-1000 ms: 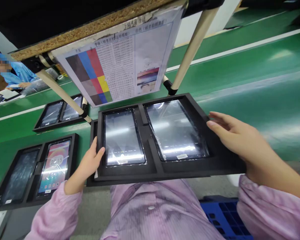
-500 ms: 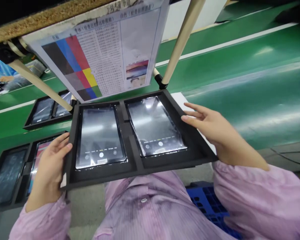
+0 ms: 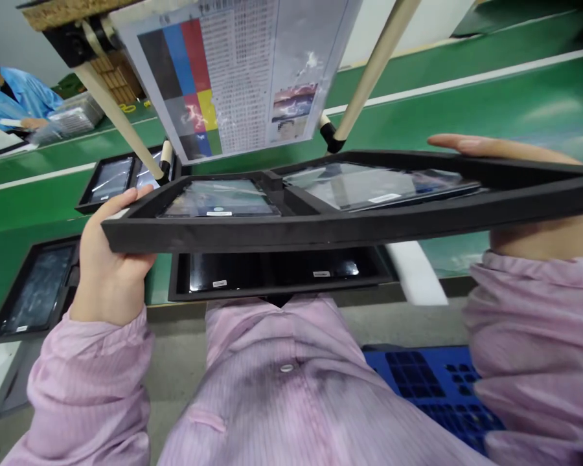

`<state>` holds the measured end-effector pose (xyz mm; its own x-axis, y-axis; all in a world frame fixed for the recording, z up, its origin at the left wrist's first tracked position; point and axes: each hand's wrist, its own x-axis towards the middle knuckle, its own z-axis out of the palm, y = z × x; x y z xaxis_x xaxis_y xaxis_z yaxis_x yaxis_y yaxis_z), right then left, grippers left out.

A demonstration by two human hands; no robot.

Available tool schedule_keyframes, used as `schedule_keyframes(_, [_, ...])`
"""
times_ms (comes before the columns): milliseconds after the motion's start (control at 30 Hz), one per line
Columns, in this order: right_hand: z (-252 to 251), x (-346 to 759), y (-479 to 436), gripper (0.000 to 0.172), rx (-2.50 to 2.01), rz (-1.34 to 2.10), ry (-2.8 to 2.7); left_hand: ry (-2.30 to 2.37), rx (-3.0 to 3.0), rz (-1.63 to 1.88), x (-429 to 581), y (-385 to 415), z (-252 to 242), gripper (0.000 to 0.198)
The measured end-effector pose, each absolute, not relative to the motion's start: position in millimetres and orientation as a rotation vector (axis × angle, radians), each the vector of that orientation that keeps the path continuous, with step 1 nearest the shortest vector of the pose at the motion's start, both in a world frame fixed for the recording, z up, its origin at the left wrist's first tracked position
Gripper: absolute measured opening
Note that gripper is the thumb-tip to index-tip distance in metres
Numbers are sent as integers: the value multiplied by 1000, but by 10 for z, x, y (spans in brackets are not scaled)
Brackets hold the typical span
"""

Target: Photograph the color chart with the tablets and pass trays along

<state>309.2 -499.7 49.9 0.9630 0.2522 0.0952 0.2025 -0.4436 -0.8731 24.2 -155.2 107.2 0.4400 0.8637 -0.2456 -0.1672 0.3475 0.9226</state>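
Both hands hold up a black foam tray (image 3: 301,234), tilted, its near edge toward me. Two tablets lie in it: a left tablet (image 3: 214,197) and a right tablet (image 3: 364,188), each with a small white label. My left hand (image 3: 109,265) grips the tray's left end, fingers closed on the edge. Around the right end is my right hand (image 3: 519,152), its thumb over the top edge and the other fingers hidden beneath. Under the lifted tray, another black tray (image 3: 282,294) with dark tablets rests on the green bench. A white sheet (image 3: 420,275) sticks out beside it.
A chart with colour blocks (image 3: 243,84) hangs ahead on a frame of beige pipes (image 3: 379,71). More trays with tablets stand at left, a near tray (image 3: 34,291) and a farther tray (image 3: 111,181). A co-worker in blue (image 3: 24,97) sits across the bench. A blue plastic pallet (image 3: 427,382) lies below.
The tray has been raised and tipped, its right end closer to me. The lower tray with dark tablets has come into view. The head view has shifted, showing more of the co-worker.
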Motion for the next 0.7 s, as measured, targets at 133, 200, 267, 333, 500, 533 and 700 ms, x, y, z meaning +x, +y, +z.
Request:
schedule_keyframes(133, [524,2977,-4890,43,-1879,266,-74,797,1048,799,86,-1508,1024,38])
schedule_keyframes(200, [365,2910,-4850,46,-1778,200,-139,727,1175,774,-68,-1399,824,50])
schedule_keyframes(267, [90,2865,-4821,47,-1690,167,-201,717,1340,690,-209,-1261,510,63])
schedule_keyframes(333, [-224,2853,-4794,49,-1677,201,-214,742,1376,661,-298,-1147,151,73])
schedule_keyframes(500, [-679,2894,-4769,40,-1732,225,-239,740,1472,610,-337,-1085,-422,72])
schedule_keyframes(533, [-688,2893,-4775,41,-1745,231,-252,731,1490,605,-337,-1096,-452,72])
schedule_keyframes(700, [-530,2876,-4845,51,-1862,221,-274,713,1622,566,-349,-1142,-452,64])
